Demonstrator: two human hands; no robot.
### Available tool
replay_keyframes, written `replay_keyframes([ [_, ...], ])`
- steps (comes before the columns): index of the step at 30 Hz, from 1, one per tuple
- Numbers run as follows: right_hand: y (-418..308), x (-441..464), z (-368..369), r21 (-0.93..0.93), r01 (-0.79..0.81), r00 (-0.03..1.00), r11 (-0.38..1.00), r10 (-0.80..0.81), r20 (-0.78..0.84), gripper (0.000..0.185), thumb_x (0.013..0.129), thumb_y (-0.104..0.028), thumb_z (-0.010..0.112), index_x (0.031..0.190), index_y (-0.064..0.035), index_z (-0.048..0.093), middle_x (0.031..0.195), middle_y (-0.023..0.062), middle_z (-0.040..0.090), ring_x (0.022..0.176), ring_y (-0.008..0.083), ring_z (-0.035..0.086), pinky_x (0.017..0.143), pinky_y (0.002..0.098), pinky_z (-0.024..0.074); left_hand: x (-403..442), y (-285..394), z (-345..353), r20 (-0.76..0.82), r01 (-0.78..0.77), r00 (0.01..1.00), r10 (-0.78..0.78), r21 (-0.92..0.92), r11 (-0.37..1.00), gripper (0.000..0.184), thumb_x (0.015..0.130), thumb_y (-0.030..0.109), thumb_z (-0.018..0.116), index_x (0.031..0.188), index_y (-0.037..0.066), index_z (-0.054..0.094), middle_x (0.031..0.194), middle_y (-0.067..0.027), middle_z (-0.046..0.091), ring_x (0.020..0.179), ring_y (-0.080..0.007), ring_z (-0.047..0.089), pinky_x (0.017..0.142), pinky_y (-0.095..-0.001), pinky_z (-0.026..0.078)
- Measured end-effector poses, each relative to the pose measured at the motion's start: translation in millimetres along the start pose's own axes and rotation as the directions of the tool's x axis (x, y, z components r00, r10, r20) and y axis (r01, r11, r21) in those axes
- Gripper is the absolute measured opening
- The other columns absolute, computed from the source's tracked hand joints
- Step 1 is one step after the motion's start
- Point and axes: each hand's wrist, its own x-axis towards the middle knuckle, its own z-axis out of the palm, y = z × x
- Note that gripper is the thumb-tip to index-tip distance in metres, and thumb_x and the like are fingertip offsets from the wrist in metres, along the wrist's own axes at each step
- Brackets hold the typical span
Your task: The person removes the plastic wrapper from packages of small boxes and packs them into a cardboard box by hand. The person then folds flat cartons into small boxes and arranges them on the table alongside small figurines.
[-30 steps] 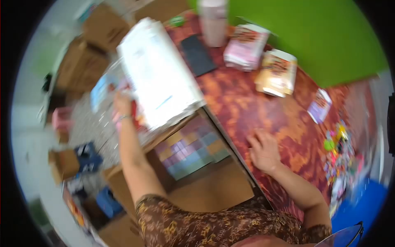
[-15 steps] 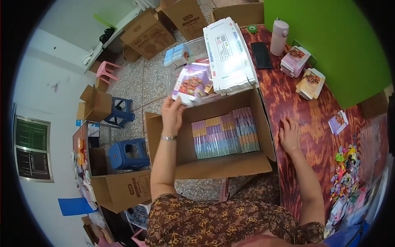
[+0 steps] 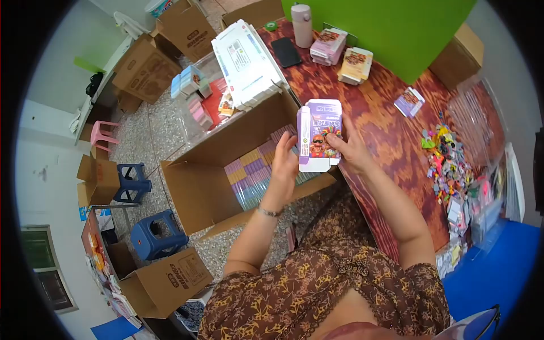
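Observation:
A purple and white printed carton (image 3: 321, 127), its end flaps unfolded, is held up over the right edge of an open cardboard box (image 3: 195, 184). My right hand (image 3: 351, 148) grips the carton's right side, thumb across its front. At the carton's left edge is my left hand (image 3: 285, 164), fingers partly behind it. Inside the box lie rows of wrapped small packs (image 3: 249, 173) in purple, yellow and blue. A single purple carton (image 3: 409, 102) lies flat on the red patterned table (image 3: 374, 130).
Stacked white flat boxes (image 3: 243, 62) stand beyond the open box. On the table are a black phone (image 3: 285, 52), a pale bottle (image 3: 302, 26), pink cartons (image 3: 328, 46), yellow cartons (image 3: 356, 65) and a pile of small colourful pieces (image 3: 447, 164). Blue stools (image 3: 158, 235) stand left.
My left hand has brought a purple carton from beside the white boxes over to the right. My right hand has left the tabletop and taken hold of it. The view has shifted.

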Motion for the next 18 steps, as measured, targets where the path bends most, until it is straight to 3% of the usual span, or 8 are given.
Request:
replay_keyframes([
  [3, -7.5, -10.2, -8.0, -0.122, 0.060, 0.998, 0.991, -0.055, 0.040, 0.089, 0.086, -0.020, 0.072, 0.152, -0.0058, 0.014, 0.141, 0.0146, 0.041, 0.127, 0.0232, 0.046, 0.102, 0.0381, 0.0439, 16.1, 9.3, 14.2, 0.268, 0.205, 0.946, -0.181, -0.063, 0.977, 0.069, 0.091, 0.022, 0.064, 0.144, -0.002, 0.027, 0.137, -0.0160, 0.046, 0.121, -0.0212, 0.054, 0.100, -0.0368, 0.048],
  [4, -9.9, -13.0, -8.2, -0.138, 0.056, 0.998, 0.989, -0.051, 0.038, 0.090, 0.086, -0.020, 0.072, 0.152, -0.0057, 0.014, 0.142, 0.0145, 0.041, 0.127, 0.0232, 0.046, 0.102, 0.0379, 0.0436, 16.5, 7.0, 17.0, 0.288, 0.221, 0.937, -0.198, -0.050, 0.974, 0.063, 0.091, 0.022, 0.065, 0.139, -0.004, 0.033, 0.129, -0.0157, 0.053, 0.116, -0.0216, 0.058, 0.098, -0.0375, 0.050],
  [7, -15.4, -24.9, -11.4, -0.163, 0.052, 0.999, 0.985, -0.049, 0.024, 0.089, 0.085, -0.020, 0.073, 0.152, -0.0055, 0.016, 0.143, 0.0143, 0.040, 0.128, 0.0231, 0.045, 0.105, 0.0380, 0.0412, 16.3, 8.8, 28.3, 0.328, 0.242, 0.918, -0.224, -0.015, 0.970, 0.059, 0.090, 0.023, 0.066, 0.133, -0.004, 0.037, 0.128, -0.0156, 0.053, 0.114, -0.0217, 0.059, 0.096, -0.0374, 0.051],
  [11, -19.6, -28.6, -25.0, -0.094, 0.088, 0.995, 0.992, -0.082, 0.061, 0.085, 0.086, -0.021, 0.072, 0.152, -0.0054, 0.020, 0.142, 0.0133, 0.042, 0.129, 0.0219, 0.044, 0.107, 0.0386, 0.0374, 9.0, 8.0, 38.4, 0.359, 0.167, 0.922, -0.143, -0.037, 0.985, 0.062, 0.085, 0.017, 0.071, 0.133, -0.002, 0.038, 0.125, -0.0140, 0.054, 0.112, -0.0222, 0.060, 0.096, -0.0375, 0.051],
  [13, -24.2, -32.3, -31.5, -0.190, 0.063, 0.995, 0.980, -0.048, 0.082, 0.083, 0.087, -0.021, 0.070, 0.152, -0.0058, 0.020, 0.140, 0.0112, 0.044, 0.129, 0.0208, 0.044, 0.108, 0.0401, 0.0363, 4.7, 4.9, 43.8, 0.317, -0.092, 0.948, 0.007, 0.255, 0.963, 0.064, 0.080, 0.011, 0.072, 0.134, 0.000, 0.039, 0.125, -0.0129, 0.055, 0.112, -0.0221, 0.059, 0.094, -0.0376, 0.050],
  [15, -38.3, -32.8, -34.4, -0.396, 0.056, 0.993, 0.916, -0.010, 0.117, 0.083, 0.088, -0.022, 0.070, 0.152, -0.0063, 0.020, 0.140, 0.0104, 0.045, 0.129, 0.0206, 0.044, 0.108, 0.0409, 0.0367, 2.9, 8.1, 47.4, 0.403, -0.419, 0.889, 0.219, 0.518, 0.746, 0.065, 0.078, 0.006, 0.071, 0.134, 0.000, 0.038, 0.125, -0.0133, 0.055, 0.116, -0.0220, 0.057, 0.095, -0.0372, 0.049],
  [16, -48.8, -35.5, -29.0, -0.202, -0.026, 0.990, 0.979, 0.053, 0.128, 0.081, 0.089, -0.026, 0.068, 0.152, -0.0070, 0.021, 0.139, 0.0103, 0.046, 0.130, 0.0207, 0.043, 0.108, 0.0428, 0.0374, -6.9, 19.3, 56.1, 0.380, -0.454, 0.889, 0.254, 0.670, 0.588, 0.067, 0.072, 0.008, 0.075, 0.132, 0.002, 0.044, 0.128, -0.0143, 0.054, 0.119, -0.0275, 0.054, 0.099, -0.0441, 0.045],
  [18, -59.2, -43.5, -30.5, 0.205, -0.078, 0.988, 0.976, 0.048, 0.145, 0.077, 0.090, -0.027, 0.066, 0.151, -0.0073, 0.024, 0.138, 0.0112, 0.047, 0.130, 0.0206, 0.045, 0.106, 0.0424, 0.0394, 2.4, 24.8, 52.0, 0.680, -0.787, 0.577, 0.452, 0.611, 0.086, 0.064, 0.069, 0.010, 0.076, 0.127, 0.006, 0.051, 0.130, -0.0142, 0.052, 0.120, -0.0326, 0.052, 0.103, -0.0504, 0.039],
])
